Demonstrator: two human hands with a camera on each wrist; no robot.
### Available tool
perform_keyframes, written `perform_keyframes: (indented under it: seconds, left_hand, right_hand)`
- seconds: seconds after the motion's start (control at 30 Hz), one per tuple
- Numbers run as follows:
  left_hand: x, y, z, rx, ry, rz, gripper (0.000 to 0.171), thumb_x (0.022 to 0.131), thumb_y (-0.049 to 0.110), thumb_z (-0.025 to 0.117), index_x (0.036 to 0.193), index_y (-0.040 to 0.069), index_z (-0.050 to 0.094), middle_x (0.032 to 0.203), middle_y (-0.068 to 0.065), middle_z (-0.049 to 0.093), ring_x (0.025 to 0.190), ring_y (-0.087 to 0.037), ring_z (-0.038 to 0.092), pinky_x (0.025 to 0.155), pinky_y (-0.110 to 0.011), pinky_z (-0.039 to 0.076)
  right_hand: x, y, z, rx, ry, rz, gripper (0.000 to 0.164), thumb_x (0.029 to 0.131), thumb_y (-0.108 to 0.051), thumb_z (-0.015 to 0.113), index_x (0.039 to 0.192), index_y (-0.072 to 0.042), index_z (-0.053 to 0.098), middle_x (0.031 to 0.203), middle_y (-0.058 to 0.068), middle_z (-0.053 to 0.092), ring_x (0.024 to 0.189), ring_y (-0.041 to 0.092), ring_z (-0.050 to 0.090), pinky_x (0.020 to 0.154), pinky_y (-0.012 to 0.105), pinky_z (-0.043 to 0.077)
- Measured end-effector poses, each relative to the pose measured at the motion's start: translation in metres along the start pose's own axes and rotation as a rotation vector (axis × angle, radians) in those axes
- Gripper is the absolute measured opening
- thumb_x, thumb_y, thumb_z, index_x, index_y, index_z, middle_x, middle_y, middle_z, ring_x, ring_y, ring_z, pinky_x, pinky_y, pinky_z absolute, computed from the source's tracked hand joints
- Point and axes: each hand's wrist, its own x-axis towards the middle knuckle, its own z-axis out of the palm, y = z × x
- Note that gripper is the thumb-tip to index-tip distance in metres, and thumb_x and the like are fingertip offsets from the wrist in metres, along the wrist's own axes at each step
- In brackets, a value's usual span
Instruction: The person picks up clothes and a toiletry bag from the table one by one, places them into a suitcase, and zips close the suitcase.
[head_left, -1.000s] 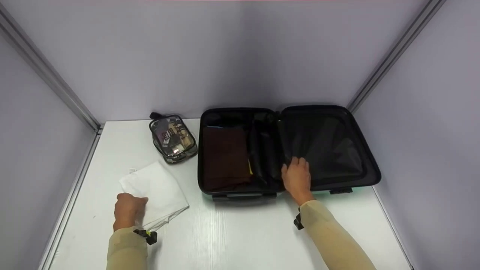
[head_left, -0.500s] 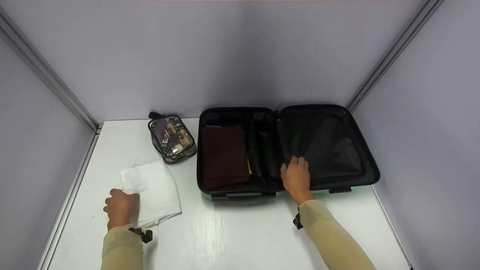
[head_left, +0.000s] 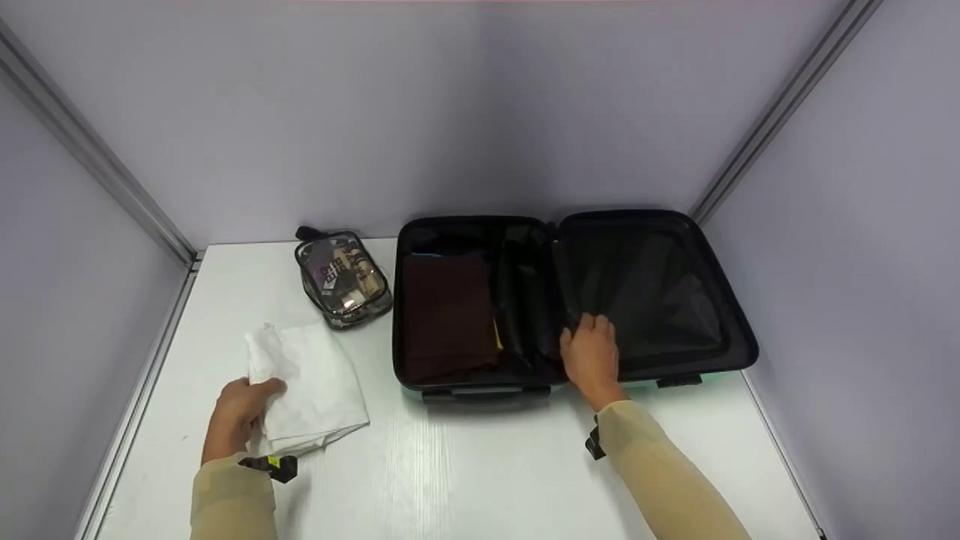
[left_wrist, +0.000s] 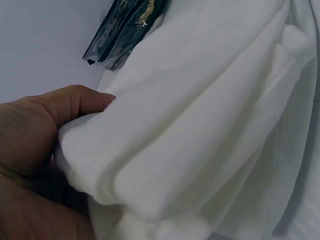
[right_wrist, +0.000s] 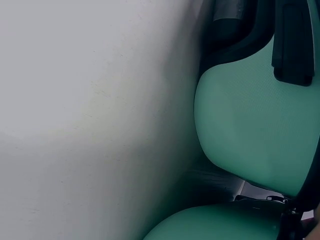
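A folded white cloth (head_left: 319, 382) lies at the left of the table, with a small tag at its far corner. My left hand (head_left: 238, 409) pinches its left edge, thumb on top and fingers beneath. In the left wrist view the cloth (left_wrist: 195, 110) bunches into soft folds beside the thumb. My right hand (head_left: 591, 356) rests at the middle of an open suitcase (head_left: 480, 219), fingers laid over the inner rim near the right half. The right wrist view shows the suitcase's green outer shell (right_wrist: 250, 115); there the hand is almost wholly out of frame.
A clear zip pouch (head_left: 343, 277) with small items stands behind the cloth. Dark maroon folded fabric (head_left: 448, 315) and black bundles (head_left: 534, 307) fill the suitcase's left half. Dark mesh lining (head_left: 652, 292) covers the right half. Grey walls (head_left: 375, 112) surround the white table (head_left: 420, 480).
My left hand has shifted left and now pinches the cloth's left edge, which has lifted and wrinkled. The cloth slid slightly left. My right hand has stayed in place.
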Motion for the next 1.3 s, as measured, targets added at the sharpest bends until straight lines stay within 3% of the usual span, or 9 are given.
perform_keyframes:
  seconds: [0.07,0.17,0.37,0.53,0.73,0.9,1.03,1.3]
  left_hand:
    - [-0.004,0.007,0.0,0.014,0.005,0.047,0.08,0.1,0.027,0.063,0.157,-0.014,0.025,0.143,-0.035,0.049,0.114,-0.037,0.063,0.088,-0.046,0.058]
    - [-0.012,0.02,-0.001,0.09,0.053,0.118,0.077,0.098,0.024,0.062,0.155,-0.014,0.026,0.15,-0.04,0.041,0.126,-0.049,0.055,0.095,-0.056,0.055]
    - [-0.036,0.049,0.0,0.235,0.153,0.211,0.075,0.098,0.026,0.06,0.153,-0.015,0.03,0.148,-0.041,0.045,0.126,-0.053,0.053,0.099,-0.062,0.05]
    - [-0.055,0.073,0.006,0.255,0.217,0.263,0.073,0.102,0.03,0.061,0.152,-0.015,0.033,0.145,-0.042,0.049,0.124,-0.053,0.057,0.1,-0.063,0.05]
    - [-0.075,0.102,0.016,0.252,0.223,0.32,0.075,0.105,0.034,0.06,0.156,-0.012,0.031,0.147,-0.042,0.048,0.126,-0.054,0.056,0.101,-0.063,0.049]
    - [-0.085,0.129,0.033,0.237,0.219,0.39,0.075,0.106,0.036,0.06,0.157,-0.01,0.031,0.151,-0.04,0.047,0.133,-0.053,0.053,0.108,-0.063,0.045]
    - [-0.088,0.149,0.049,0.189,0.22,0.439,0.071,0.105,0.035,0.062,0.156,-0.006,0.036,0.15,-0.036,0.051,0.13,-0.049,0.056,0.105,-0.061,0.047]
    - [-0.076,0.182,0.093,0.114,0.187,0.537,0.061,0.103,0.028,0.066,0.151,-0.004,0.045,0.138,-0.031,0.061,0.118,-0.043,0.062,0.101,-0.057,0.051]
  right_hand:
    - [0.0,-0.001,0.0,-0.002,-0.006,0.002,0.047,0.106,-0.025,0.063,0.132,0.014,0.057,0.12,0.03,0.058,0.113,0.046,0.057,0.092,0.058,0.054]
    - [0.0,-0.001,-0.001,0.001,-0.014,0.006,0.048,0.106,-0.025,0.063,0.132,0.014,0.057,0.121,0.031,0.058,0.114,0.046,0.057,0.092,0.058,0.054]
    - [0.0,-0.001,-0.003,-0.002,-0.028,0.013,0.049,0.106,-0.026,0.062,0.133,0.014,0.056,0.122,0.031,0.057,0.116,0.047,0.056,0.093,0.058,0.054]
    - [-0.001,0.0,0.0,-0.015,0.009,-0.023,0.047,0.106,-0.024,0.063,0.132,0.015,0.058,0.116,0.03,0.058,0.11,0.047,0.058,0.089,0.056,0.056]
    - [-0.001,0.0,0.002,-0.021,0.029,-0.034,0.046,0.106,-0.024,0.064,0.131,0.015,0.058,0.113,0.029,0.058,0.107,0.046,0.058,0.087,0.056,0.056]
    - [0.0,0.001,0.001,-0.026,0.039,-0.025,0.046,0.105,-0.023,0.065,0.131,0.015,0.059,0.114,0.03,0.059,0.106,0.046,0.059,0.088,0.056,0.056]
    - [-0.001,0.001,0.001,-0.025,0.03,-0.014,0.047,0.105,-0.024,0.064,0.131,0.015,0.058,0.116,0.03,0.059,0.109,0.046,0.059,0.09,0.057,0.056]
    - [-0.002,0.001,0.0,-0.019,0.02,-0.003,0.047,0.105,-0.025,0.064,0.131,0.014,0.058,0.116,0.03,0.058,0.109,0.046,0.059,0.089,0.058,0.055]
